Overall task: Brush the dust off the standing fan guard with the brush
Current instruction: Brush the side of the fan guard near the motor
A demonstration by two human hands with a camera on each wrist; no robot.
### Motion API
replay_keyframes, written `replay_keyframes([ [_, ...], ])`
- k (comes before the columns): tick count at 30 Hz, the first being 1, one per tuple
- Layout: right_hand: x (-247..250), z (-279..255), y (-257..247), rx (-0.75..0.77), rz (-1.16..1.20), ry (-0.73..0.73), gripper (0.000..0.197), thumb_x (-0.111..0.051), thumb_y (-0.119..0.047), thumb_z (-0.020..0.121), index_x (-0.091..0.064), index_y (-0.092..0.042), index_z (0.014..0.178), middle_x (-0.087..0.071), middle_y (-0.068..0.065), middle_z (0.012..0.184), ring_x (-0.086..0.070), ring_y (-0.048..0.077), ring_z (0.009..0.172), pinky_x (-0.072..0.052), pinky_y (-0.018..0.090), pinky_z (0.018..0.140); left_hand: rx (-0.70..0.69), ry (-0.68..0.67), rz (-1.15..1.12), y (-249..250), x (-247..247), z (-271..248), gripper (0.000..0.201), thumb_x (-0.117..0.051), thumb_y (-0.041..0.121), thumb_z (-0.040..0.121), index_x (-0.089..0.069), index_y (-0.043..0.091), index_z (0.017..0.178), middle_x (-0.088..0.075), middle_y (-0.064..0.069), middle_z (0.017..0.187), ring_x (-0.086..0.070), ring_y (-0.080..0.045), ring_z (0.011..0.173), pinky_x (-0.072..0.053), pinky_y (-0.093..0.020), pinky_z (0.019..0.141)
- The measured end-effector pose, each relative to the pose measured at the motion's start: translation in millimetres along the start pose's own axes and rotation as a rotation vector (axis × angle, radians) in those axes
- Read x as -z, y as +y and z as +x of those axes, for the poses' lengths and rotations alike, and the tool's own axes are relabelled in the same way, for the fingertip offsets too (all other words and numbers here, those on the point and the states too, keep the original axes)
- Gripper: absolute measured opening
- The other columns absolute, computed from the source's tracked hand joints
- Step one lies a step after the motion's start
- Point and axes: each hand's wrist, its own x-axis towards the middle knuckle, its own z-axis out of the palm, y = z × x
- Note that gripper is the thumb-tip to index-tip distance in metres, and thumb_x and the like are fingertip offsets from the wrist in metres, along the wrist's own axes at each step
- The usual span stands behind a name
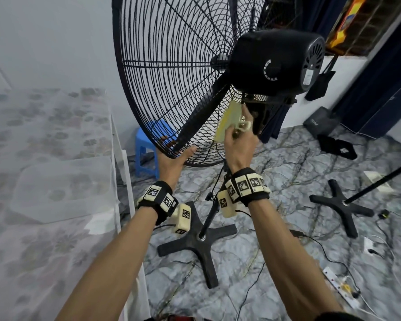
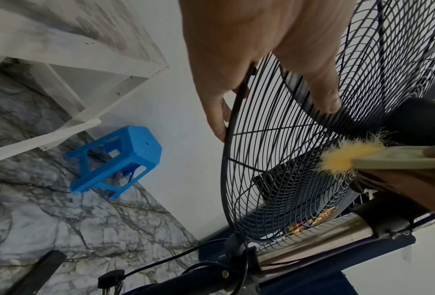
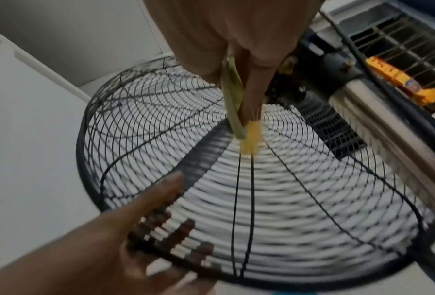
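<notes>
The black wire fan guard [image 1: 171,72] stands tall in the middle of the head view, tilted toward me. My left hand [image 1: 175,156] grips its bottom rim, thumb on the near side and fingers [image 3: 183,231] behind the wires. My right hand [image 1: 237,129] holds a pale brush [image 1: 228,120] by its handle. The brush's yellow bristles [image 3: 250,137] press on the rear guard just below the black motor housing [image 1: 276,61]. In the left wrist view the bristles [image 2: 345,157] touch the wires near the guard's hub.
The fan's pole rises from a black cross base [image 1: 195,242] on the marble-pattern floor. A blue stool [image 1: 148,144] stands behind the guard by the wall. A net-covered bed [image 1: 44,158] fills the left. A second cross base [image 1: 343,205], cables and a power strip [image 1: 338,286] lie at right.
</notes>
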Motion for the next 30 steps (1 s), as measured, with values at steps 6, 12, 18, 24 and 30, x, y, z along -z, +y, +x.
replay_keyframes([
  [6,16,2,4,-0.12,0.092,0.034,0.049,-0.062,-0.007,0.096,-0.051,-0.014,0.143,-0.071,0.008,0.114,-0.069,-0.005,0.076,-0.062,0.023,0.064,0.022,-0.018,0.019,1,3,0,0.091,-0.096,0.064,0.06,-0.056,0.035,0.137,-0.07,0.009,0.13,-0.067,-0.014,0.121,-0.057,-0.053,0.097],
  [12,5,-14,3,-0.12,0.103,-0.071,0.058,-0.06,-0.008,0.097,-0.041,-0.025,0.15,-0.068,-0.002,0.114,-0.073,0.009,0.086,-0.064,0.032,0.067,0.029,-0.036,-0.011,2,0,-1,0.091,-0.097,0.06,0.062,-0.056,0.032,0.138,-0.069,0.009,0.132,-0.067,-0.015,0.123,-0.056,-0.054,0.1],
  [18,20,-6,2,-0.191,0.279,0.041,0.052,-0.059,0.001,0.097,-0.048,-0.015,0.145,-0.06,-0.012,0.113,-0.067,-0.011,0.09,-0.06,0.019,0.07,-0.001,-0.067,-0.033,8,4,-6,0.093,-0.097,0.055,0.067,-0.051,0.029,0.143,-0.067,0.007,0.137,-0.064,-0.015,0.127,-0.053,-0.056,0.103],
  [24,14,-21,8,-0.197,0.25,-0.06,0.051,-0.065,0.001,0.091,-0.054,-0.014,0.138,-0.066,-0.01,0.104,-0.073,0.004,0.085,-0.063,0.027,0.065,0.01,-0.057,-0.002,8,3,-5,0.092,-0.096,0.057,0.067,-0.053,0.03,0.143,-0.067,0.008,0.137,-0.065,-0.016,0.126,-0.054,-0.056,0.102],
  [30,21,-8,0,-0.182,0.331,0.032,0.044,-0.058,0.0,0.097,-0.052,-0.02,0.136,-0.059,-0.019,0.115,-0.069,-0.001,0.099,-0.061,0.024,0.073,-0.018,-0.062,-0.008,9,4,-8,0.091,-0.096,0.056,0.068,-0.051,0.032,0.143,-0.065,0.008,0.139,-0.063,-0.016,0.128,-0.054,-0.057,0.102],
])
